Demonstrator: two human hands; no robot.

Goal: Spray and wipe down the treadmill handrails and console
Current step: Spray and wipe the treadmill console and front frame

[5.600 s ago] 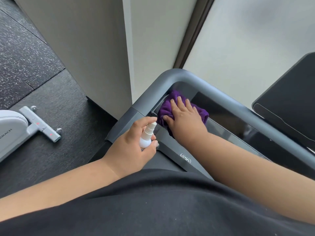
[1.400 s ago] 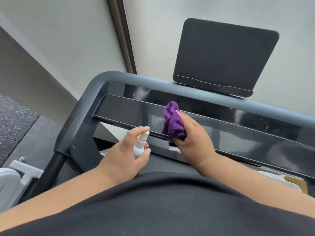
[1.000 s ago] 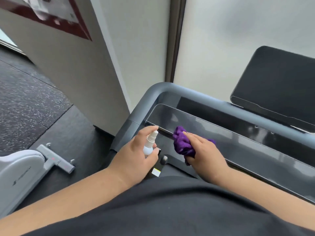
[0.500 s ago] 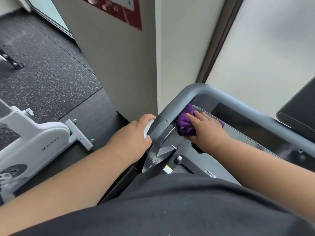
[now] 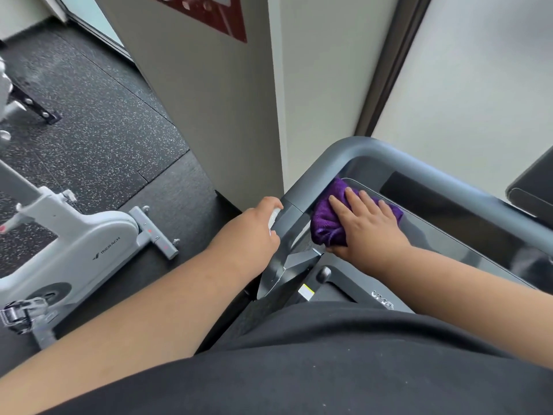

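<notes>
Two hands work the treadmill's left corner: the right hand [image 5: 369, 227], fingers flat, presses a purple cloth [image 5: 324, 224] onto the console [image 5: 443, 235] beside the grey handrail [image 5: 302, 202], while at nine o'clock the left hand [image 5: 250, 232] grips a white spray bottle [image 5: 274, 218].

purple cloth [image 5: 324, 224], grey handrail [image 5: 353, 151], speckled floor [image 5: 98, 124]
</notes>
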